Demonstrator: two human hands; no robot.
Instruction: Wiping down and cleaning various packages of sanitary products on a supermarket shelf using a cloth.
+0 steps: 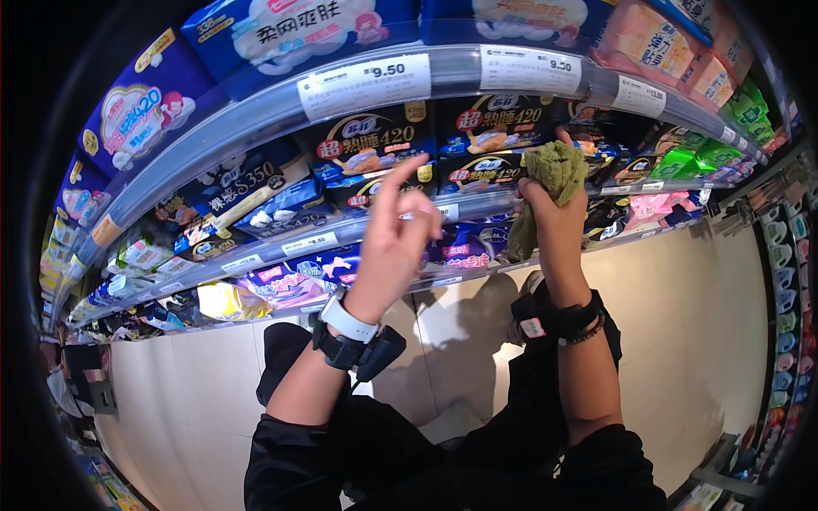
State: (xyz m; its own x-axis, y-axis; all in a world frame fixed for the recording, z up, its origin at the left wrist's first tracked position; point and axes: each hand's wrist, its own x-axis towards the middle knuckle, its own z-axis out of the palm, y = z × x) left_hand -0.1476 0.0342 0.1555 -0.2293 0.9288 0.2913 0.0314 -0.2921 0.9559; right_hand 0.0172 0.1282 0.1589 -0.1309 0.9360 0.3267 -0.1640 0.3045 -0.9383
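Observation:
My right hand [553, 201] grips a crumpled olive-green cloth [557, 167], part of which hangs down past the lower shelf edge. It is held in front of black sanitary pad packs [487, 171] on the middle shelf. My left hand [402, 236] is raised before the same shelf, its index finger extended and the other fingers partly curled, with nothing held in it. Behind that finger stands another black pack [367, 144]. A white band [348, 319] and a black strapped device are on my left wrist; black straps and a beaded bracelet are on my right.
A clear-fronted shelf edge [447, 70] with price tags curves above both hands. Blue packs [307, 32] fill the shelf over it, and purple packs [281, 284] lie on the bottom one. Light floor tiles [677, 306] are below. More shelving [783, 287] stands at the far right.

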